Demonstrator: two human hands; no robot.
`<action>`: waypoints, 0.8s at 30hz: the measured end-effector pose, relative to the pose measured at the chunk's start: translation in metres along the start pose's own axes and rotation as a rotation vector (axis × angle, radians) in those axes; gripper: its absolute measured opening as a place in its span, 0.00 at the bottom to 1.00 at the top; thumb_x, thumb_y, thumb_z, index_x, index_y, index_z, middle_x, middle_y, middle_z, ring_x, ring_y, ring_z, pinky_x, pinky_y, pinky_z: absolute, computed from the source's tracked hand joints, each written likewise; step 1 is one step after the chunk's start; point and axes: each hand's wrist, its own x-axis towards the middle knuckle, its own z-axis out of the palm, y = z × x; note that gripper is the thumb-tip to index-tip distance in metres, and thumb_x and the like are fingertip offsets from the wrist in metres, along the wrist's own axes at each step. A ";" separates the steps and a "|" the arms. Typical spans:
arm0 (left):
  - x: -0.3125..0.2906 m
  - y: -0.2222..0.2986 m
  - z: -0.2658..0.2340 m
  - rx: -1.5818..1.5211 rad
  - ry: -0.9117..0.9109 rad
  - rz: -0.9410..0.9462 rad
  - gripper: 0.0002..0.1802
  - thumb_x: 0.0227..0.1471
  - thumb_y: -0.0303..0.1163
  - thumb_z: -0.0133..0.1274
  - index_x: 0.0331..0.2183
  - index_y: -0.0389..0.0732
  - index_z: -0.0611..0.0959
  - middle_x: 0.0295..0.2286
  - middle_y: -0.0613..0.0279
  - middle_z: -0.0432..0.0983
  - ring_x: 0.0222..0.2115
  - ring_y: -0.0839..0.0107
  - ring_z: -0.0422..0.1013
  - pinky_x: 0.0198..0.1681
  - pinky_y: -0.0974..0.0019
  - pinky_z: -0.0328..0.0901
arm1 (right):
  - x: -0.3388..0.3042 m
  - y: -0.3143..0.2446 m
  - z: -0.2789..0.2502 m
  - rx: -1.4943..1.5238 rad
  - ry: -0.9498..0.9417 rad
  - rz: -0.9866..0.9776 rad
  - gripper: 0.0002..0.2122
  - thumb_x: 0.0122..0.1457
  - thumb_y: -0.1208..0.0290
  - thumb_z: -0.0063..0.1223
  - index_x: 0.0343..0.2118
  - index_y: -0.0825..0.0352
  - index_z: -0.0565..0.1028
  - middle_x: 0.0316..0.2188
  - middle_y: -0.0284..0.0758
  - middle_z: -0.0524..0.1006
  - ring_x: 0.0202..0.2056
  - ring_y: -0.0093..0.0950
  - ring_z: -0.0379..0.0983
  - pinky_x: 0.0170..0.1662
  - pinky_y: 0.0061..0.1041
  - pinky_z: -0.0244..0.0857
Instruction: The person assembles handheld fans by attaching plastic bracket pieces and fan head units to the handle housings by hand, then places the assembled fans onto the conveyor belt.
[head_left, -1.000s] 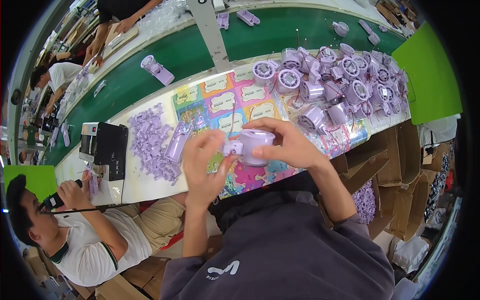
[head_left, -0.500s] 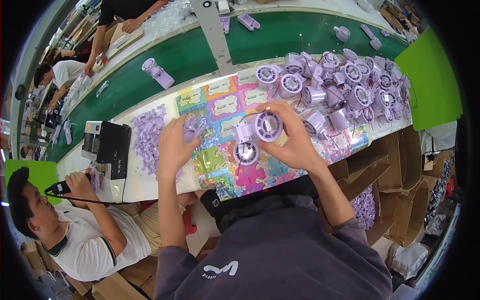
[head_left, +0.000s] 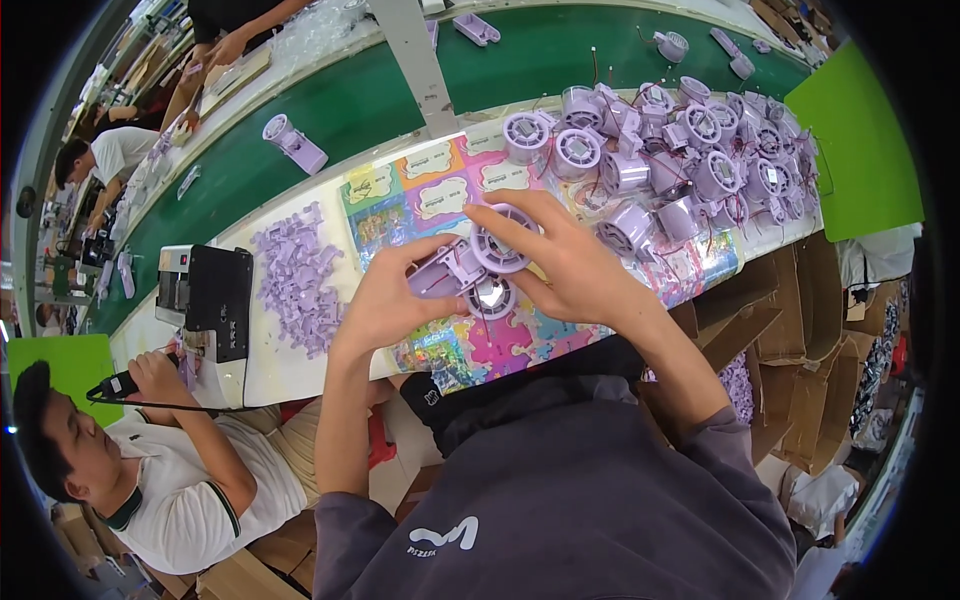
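My left hand (head_left: 388,300) grips a light purple handle shell (head_left: 432,281), thumb and fingers on its sides. Wrapped over a round purple fan head (head_left: 492,250) is my right hand (head_left: 585,268), its fingers curved across the top. The shell and the fan head's small neck (head_left: 463,262) meet between my hands; whether they are joined I cannot tell. Just below them, a second round purple part (head_left: 490,298) with a shiny centre sits over the colourful patterned mat (head_left: 440,197).
Many purple fan heads (head_left: 720,175) with thin wires are heaped at the right. Small purple pieces (head_left: 298,280) lie left, beside a black box (head_left: 220,303). Beyond runs a green conveyor (head_left: 350,100) with a metal post. A co-worker (head_left: 190,470) sits at the left holding a black tool.
My left hand has moved right and slightly down, bringing the handle shell against the fan head. My right hand has shifted left, its fingers now covering more of the fan head.
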 end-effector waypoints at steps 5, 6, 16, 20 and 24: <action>-0.003 0.011 0.006 -0.155 -0.017 -0.093 0.29 0.46 0.27 0.67 0.50 0.29 0.79 0.36 0.57 0.82 0.37 0.74 0.76 0.42 0.68 0.71 | -0.005 -0.006 -0.006 -0.115 -0.005 -0.035 0.34 0.45 0.85 0.57 0.60 0.62 0.69 0.55 0.44 0.68 0.54 0.46 0.67 0.53 0.40 0.67; -0.003 0.009 0.008 -0.206 0.001 -0.100 0.26 0.49 0.28 0.65 0.50 0.29 0.80 0.36 0.57 0.82 0.35 0.75 0.77 0.41 0.68 0.71 | -0.005 -0.009 -0.008 -0.137 -0.009 -0.041 0.34 0.44 0.85 0.57 0.60 0.63 0.69 0.54 0.44 0.68 0.54 0.46 0.67 0.53 0.40 0.67; -0.001 0.008 0.025 -0.087 0.082 -0.087 0.19 0.53 0.24 0.61 0.47 0.29 0.81 0.34 0.58 0.82 0.34 0.77 0.75 0.39 0.70 0.70 | -0.010 -0.009 -0.006 -0.318 0.040 -0.103 0.34 0.40 0.85 0.55 0.58 0.63 0.72 0.52 0.42 0.71 0.53 0.45 0.68 0.54 0.41 0.67; -0.002 0.001 0.024 -0.191 0.104 -0.036 0.18 0.54 0.23 0.60 0.47 0.29 0.81 0.34 0.59 0.82 0.33 0.76 0.75 0.39 0.70 0.70 | -0.011 -0.006 -0.004 -0.304 0.073 -0.121 0.34 0.39 0.85 0.55 0.57 0.64 0.73 0.52 0.42 0.71 0.53 0.44 0.68 0.54 0.41 0.67; 0.001 -0.013 0.020 -0.209 0.083 0.051 0.19 0.54 0.23 0.60 0.48 0.28 0.80 0.35 0.59 0.82 0.35 0.75 0.75 0.39 0.69 0.70 | -0.005 -0.005 -0.010 -0.175 0.040 -0.119 0.35 0.40 0.85 0.57 0.58 0.63 0.72 0.52 0.41 0.71 0.53 0.45 0.68 0.54 0.41 0.66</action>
